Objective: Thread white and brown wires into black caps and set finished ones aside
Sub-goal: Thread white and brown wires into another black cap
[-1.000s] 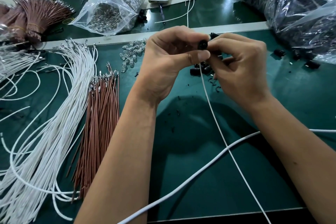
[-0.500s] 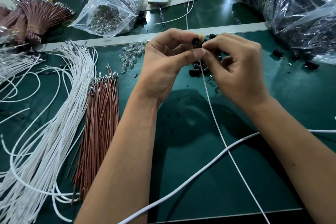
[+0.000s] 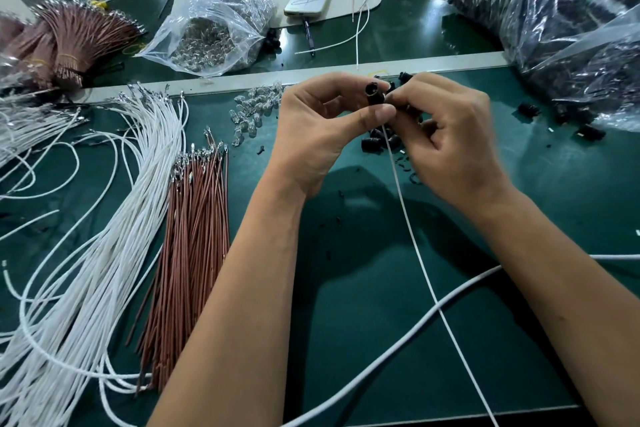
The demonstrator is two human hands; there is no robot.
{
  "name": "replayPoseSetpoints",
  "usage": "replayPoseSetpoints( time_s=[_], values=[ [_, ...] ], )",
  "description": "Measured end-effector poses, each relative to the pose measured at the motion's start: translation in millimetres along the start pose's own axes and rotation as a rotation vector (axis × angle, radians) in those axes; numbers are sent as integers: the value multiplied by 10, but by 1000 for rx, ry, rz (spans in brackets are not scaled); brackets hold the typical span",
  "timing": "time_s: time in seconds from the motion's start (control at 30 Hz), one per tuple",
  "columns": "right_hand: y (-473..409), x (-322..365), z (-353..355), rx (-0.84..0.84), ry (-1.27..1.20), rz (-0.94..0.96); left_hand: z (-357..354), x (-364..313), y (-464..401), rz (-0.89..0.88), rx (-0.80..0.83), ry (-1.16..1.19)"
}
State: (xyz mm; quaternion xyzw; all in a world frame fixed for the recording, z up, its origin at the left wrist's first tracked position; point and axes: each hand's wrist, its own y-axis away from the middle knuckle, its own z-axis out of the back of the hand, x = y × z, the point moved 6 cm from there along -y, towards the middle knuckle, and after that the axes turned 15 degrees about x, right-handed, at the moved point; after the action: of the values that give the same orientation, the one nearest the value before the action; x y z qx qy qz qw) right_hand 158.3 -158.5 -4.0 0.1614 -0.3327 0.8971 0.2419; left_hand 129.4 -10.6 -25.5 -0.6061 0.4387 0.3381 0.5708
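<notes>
Taking the black cap [image 3: 374,95] as my landmark, far to its left I see the loose sheaf of white wires [image 3: 114,218] fanned over the green worktop [image 3: 363,288], smooth and thin, with small metal terminals at their far ends. Nearer the cap lies the straighter bundle of brown wires [image 3: 192,236], long axis running toward me. Just left of the cap sits a scatter of clear glassy bulbs [image 3: 254,111]. My left hand [image 3: 318,135] pinches the cap between thumb and curled fingers; it is a small ribbed cylinder, open end tilted up and away. A single white wire [image 3: 415,253] trails from under it toward me. My right hand [image 3: 450,142] pinches that wire just beside the cap. Below the cap more black caps [image 3: 372,142] are heaped. Far right, a crinkled clear bag [image 3: 554,10] holds dark parts. I can read no writing anywhere.
</notes>
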Motion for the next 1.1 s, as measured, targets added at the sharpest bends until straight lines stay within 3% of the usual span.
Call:
replayPoseSetpoints(
  time_s=[1.1],
  values=[
    [-13, 88, -60, 57, 115, 30, -118, -62, 24, -55, -45, 81]
  ],
)
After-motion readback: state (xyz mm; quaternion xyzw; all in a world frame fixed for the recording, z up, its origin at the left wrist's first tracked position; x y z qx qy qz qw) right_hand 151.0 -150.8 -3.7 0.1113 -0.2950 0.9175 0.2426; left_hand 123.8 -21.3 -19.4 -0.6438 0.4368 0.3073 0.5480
